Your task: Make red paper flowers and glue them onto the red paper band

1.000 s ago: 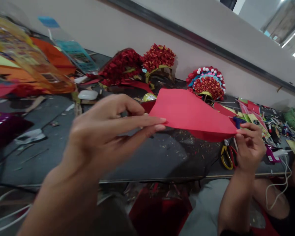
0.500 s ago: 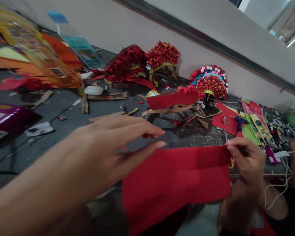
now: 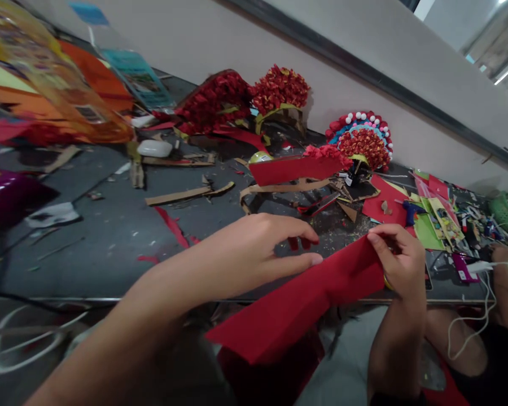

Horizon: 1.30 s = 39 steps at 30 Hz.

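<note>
Beside a pale wall (image 3: 173, 28), worked at a dark, littered table (image 3: 105, 237). Held the red sheet (image 3: 279, 304) by its upper right corner, slanting down leftward across the table's near edge, lower end hanging beyond it. Had just turned it from a broad, hanging face into a narrower, bent band, and brought the left hand (image 3: 258, 254) rightward above it. Pinched the corner between thumb and fingers of the right hand (image 3: 400, 262); held the left open, thumb and fingers parted. Relied, by judgement, on one sure grip, leaving the lower end free to twist or sag. Could not tell light touch from narrow gap at the left thumb.

Farther in, saw the red strip (image 3: 292, 171) with ruffled trim, a cardboard strip (image 3: 178, 195) and, toward the far edge, a red floral piece (image 3: 279, 90); toward the right end, a blue glue gun (image 3: 412, 212). Glimpsed only a yellow sliver (image 3: 388, 283) beside the right hand, unidentifiable. Saw the purple box (image 3: 8, 194) cut off leftward, the amber bottle (image 3: 68, 93) blurred, and a co-worker's arm (image 3: 506, 287) only in part.
</note>
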Tool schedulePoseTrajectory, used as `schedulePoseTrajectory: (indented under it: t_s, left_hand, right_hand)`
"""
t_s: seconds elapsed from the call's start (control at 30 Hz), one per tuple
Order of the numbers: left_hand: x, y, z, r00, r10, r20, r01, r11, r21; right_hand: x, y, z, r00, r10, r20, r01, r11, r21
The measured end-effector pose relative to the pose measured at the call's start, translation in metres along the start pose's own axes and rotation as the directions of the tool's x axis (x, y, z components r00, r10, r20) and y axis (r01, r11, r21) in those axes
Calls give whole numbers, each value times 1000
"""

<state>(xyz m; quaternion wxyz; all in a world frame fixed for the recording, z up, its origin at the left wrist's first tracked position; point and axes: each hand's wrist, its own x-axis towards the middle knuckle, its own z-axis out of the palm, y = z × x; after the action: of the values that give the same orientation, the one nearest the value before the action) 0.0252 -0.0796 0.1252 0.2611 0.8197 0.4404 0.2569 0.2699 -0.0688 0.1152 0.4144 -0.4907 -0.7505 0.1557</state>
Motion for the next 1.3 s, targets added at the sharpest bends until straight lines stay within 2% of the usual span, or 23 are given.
schedulePoseTrajectory:
  t_s: [0.13, 0.23, 0.3, 0.4, 0.53, 0.67, 0.83, 0.97, 1.17, 1.23, 1.3]
  left_hand:
    - [2, -2, 2, 999, 22, 30, -21, 999, -32]
    - [4, -4, 4, 998, 54, -13, -53, 998, 31]
    - [6, -6, 5, 997, 36, -70, -26, 989, 144]
    - [9, -7, 9, 991, 28, -130, 8, 963, 270]
    - [12, -4, 18, 977, 136, -161, -74, 937, 342]
    - [13, 0, 28, 952, 226, -207, -141, 923, 359]
    - [12, 4, 31, 904, 308, -296, -187, 908, 375]
    - [13, 5, 23, 858, 387, -337, -247, 887, 390]
    - [7, -5, -1, 867, 344, -361, -190, 898, 398]
    - [1, -13, -12, 857, 323, -402, -134, 892, 432]
    - [-5, -18, -22, 825, 238, -513, 22, 893, 450]
  right_hand:
    - [0, 2, 2, 1000, -2, -26, 2, 1000, -8]
    - [0, 3, 2, 999, -23, -23, 23, 1000, -20]
    - [1, 3, 2, 996, -92, -2, 92, 994, -50]
    - [3, 2, 6, 971, -241, -2, 235, 951, -202]
    - [3, -4, 16, 929, -365, 59, 357, 844, -400]
    - [0, -14, 26, 907, -397, 140, 418, 811, -410]
    - [-3, -22, 30, 904, -403, 145, 425, 806, -412]
    - [-1, -20, 25, 896, -435, 89, 426, 787, -445]
    - [4, -6, 3, 898, -440, 26, 400, 788, -468]
    - [4, 1, -7, 902, -432, -14, 369, 786, -495]
    - [4, 5, -14, 906, -420, -56, 331, 785, -524]
